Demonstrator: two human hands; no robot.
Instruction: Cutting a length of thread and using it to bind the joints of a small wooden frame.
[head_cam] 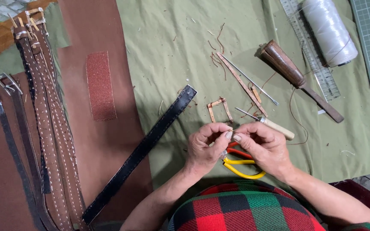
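Belts: a bundle of stitched leather straps lay at far left, well apart from the hands.
Black strap: lay slantwise between bundle and hands, untouched.
Left hand: fingertips pinched shut on a small piece, too tiny to identify (perhaps thread or a sliver of leather).
Small piece: sat right between both thumbs, above the pliers; it looked light, thin and easy to drop, best taken by fingertip pinch close to its end.
Right hand: fingertips closed on the same piece, meeting the left.
Awl: lay just beyond the right hand.
Spool: white thread, far right, well apart.
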